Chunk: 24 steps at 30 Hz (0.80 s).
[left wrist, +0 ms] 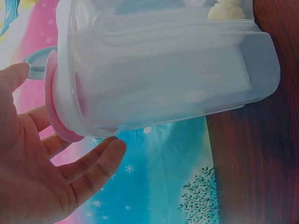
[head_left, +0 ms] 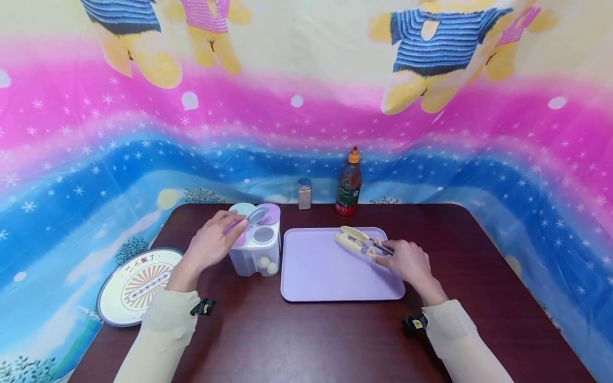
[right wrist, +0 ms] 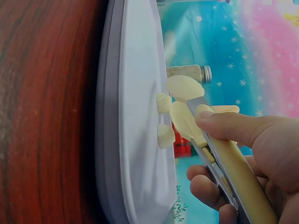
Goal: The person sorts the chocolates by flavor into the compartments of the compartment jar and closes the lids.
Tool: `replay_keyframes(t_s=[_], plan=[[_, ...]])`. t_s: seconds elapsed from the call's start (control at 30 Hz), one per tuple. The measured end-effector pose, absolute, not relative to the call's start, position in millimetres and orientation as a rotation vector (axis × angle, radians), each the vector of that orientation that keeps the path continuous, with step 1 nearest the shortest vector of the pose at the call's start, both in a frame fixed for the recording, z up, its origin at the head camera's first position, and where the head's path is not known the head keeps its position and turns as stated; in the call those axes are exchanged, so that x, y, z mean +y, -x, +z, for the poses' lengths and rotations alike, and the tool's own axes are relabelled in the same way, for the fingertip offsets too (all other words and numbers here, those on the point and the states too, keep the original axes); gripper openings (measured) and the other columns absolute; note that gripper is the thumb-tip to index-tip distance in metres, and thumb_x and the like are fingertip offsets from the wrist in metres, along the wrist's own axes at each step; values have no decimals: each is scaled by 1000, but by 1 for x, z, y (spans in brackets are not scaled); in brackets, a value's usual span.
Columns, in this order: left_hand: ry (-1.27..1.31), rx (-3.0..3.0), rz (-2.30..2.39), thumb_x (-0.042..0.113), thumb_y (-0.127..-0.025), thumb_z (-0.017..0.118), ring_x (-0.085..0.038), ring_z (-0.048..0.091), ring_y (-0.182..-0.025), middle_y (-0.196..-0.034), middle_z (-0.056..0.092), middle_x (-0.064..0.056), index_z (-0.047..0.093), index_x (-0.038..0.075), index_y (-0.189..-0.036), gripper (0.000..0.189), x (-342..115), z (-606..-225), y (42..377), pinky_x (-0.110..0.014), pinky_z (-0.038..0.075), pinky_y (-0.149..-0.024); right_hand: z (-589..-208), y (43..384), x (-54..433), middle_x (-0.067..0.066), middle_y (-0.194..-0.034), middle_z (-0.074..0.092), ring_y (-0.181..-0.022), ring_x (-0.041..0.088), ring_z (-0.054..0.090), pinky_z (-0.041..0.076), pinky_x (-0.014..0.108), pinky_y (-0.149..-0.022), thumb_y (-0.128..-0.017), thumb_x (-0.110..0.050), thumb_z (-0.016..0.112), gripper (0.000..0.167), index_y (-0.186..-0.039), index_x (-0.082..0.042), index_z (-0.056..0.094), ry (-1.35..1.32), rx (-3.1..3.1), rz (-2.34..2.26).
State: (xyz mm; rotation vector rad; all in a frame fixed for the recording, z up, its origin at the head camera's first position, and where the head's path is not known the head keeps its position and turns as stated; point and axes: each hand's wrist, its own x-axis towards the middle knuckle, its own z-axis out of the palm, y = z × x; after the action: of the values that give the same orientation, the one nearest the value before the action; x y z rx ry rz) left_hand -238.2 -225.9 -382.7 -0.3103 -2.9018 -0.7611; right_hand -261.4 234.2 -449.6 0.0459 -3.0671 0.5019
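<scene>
My left hand [head_left: 229,227] reaches to a clear plastic container [head_left: 256,250] and touches its pink lid flap [head_left: 238,234] with straight fingers. In the left wrist view the open palm [left wrist: 42,140] lies beside that pink lid [left wrist: 58,116] on the container [left wrist: 168,74]. White balls [head_left: 267,265] lie in the container's bottom. My right hand [head_left: 390,255] grips cream tongs [head_left: 356,242] by the handle. Their scalloped tips [right wrist: 183,100] rest on the lavender tray [head_left: 330,274], and my thumb [right wrist: 229,126] presses on the upper arm.
A small spice jar [head_left: 304,193] and a red sauce bottle [head_left: 349,183] with an orange cap stand at the table's back edge. A patterned round plate [head_left: 136,284] overhangs the left edge. The dark wooden table [head_left: 297,340] is backed by a colourful cloth.
</scene>
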Motion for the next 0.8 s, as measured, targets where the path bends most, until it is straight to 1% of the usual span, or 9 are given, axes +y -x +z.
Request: replay_keyframes(t_s=[0.4, 0.63, 0.8], plan=[[299, -2908, -757, 60, -103, 35, -41, 42, -141, -156, 42, -13, 55, 14, -143, 64, -226, -383, 238, -66, 37, -109, -452, 258, 235, 21, -115, 70, -80, 26, 59, 39, 33, -56, -78, -53, 79, 66, -132, -17, 67, -49, -3112, 465], [302, -2906, -758, 60, -102, 35, -41, 42, -141, -156, 42, -13, 55, 14, -143, 64, -225, -383, 238, -66, 37, -109, -457, 257, 234, 19, -115, 69, -82, 26, 57, 40, 33, -60, -79, -51, 80, 65, -133, -17, 66, -34, -3138, 481], [312, -2899, -756, 59, -103, 35, -41, 42, -141, -156, 42, -13, 56, 14, -142, 63, -226, -383, 238, -65, 37, -109, -456, 256, 234, 18, -114, 70, -82, 25, 57, 39, 33, -61, -80, -50, 79, 63, -132, -17, 67, -41, -3131, 482]])
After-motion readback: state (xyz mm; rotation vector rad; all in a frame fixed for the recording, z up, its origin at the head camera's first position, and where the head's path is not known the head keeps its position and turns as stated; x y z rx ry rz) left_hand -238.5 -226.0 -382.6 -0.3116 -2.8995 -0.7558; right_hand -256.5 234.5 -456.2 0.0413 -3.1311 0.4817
